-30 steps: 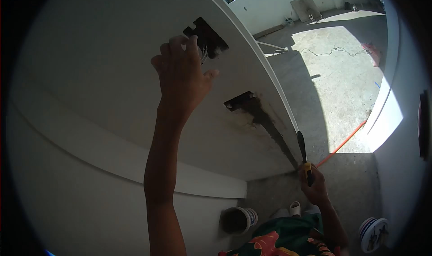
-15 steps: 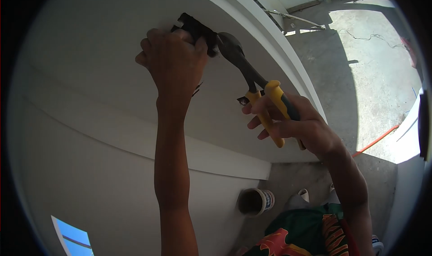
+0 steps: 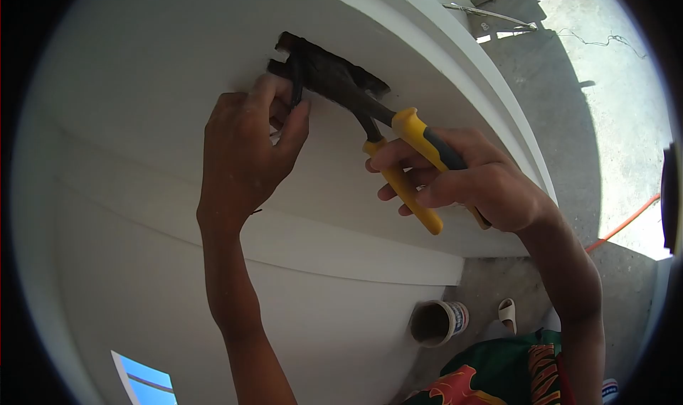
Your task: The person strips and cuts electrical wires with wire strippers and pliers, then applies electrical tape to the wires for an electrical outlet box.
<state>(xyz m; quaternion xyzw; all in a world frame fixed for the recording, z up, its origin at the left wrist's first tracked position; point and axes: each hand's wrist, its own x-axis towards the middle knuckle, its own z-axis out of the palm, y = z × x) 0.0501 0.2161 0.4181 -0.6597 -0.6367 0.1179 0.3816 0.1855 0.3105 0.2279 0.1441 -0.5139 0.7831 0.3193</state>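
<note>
A dark rectangular cutout is in the white wall panel at the top. From it comes a black cable, which my left hand pinches between thumb and fingers just below the opening. My right hand grips pliers with yellow and grey handles. The handles stand apart. The dark head of the pliers reaches to the cutout, right beside the cable; whether the jaws touch it I cannot make out.
A bucket stands on the concrete floor at the bottom. An orange hose or cord lies at the right. A thin wire runs over the sunlit floor. A small window shows at lower left.
My left hand has moved down and left from the cutout, showing the cable in its fingers. The pliers' head has moved left into the cutout area. The view has shifted slightly.
</note>
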